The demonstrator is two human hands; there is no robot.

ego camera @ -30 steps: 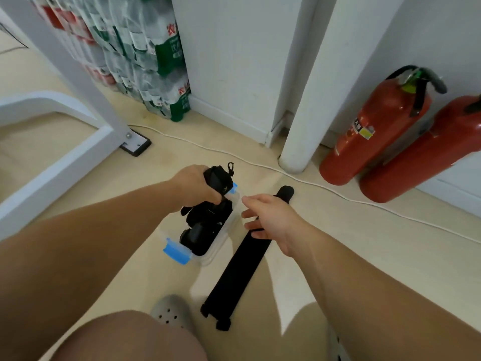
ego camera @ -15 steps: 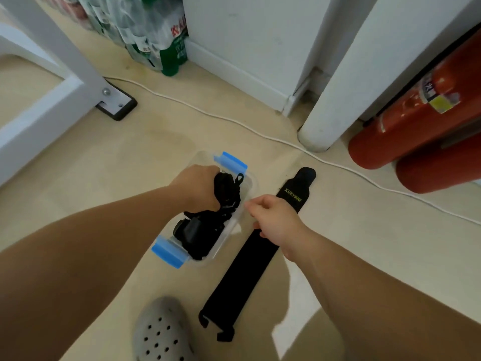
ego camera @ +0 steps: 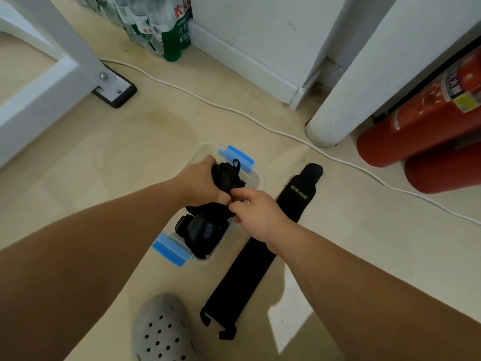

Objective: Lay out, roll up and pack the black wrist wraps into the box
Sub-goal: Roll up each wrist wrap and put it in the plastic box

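A clear plastic box [ego camera: 256, 178] with blue clips stands on the floor and holds several bunched black wrist wraps [ego camera: 201, 231]. My left hand [ego camera: 200, 182] grips one bunched black wrap [ego camera: 226, 175] just above the box. My right hand [ego camera: 256, 212] pinches the loose end of that wrap with thumb and forefinger. Another black wrap [ego camera: 260, 252] with yellow lettering lies flat and stretched out on the floor right of the box, partly under my right forearm.
A white cable [ego camera: 260, 123] runs across the floor behind the box. Two red fire extinguishers [ego camera: 426, 131] lie at the right by a white pillar [ego camera: 335, 121]. A white table leg with foot plate [ego camera: 114, 89] and packed bottles [ego camera: 161, 27] are at the left. My grey clog [ego camera: 161, 332] is near.
The camera has tilted down and closer. My right hand moved left from above the flat wrap and took hold of the end of the wrap held by my left hand.
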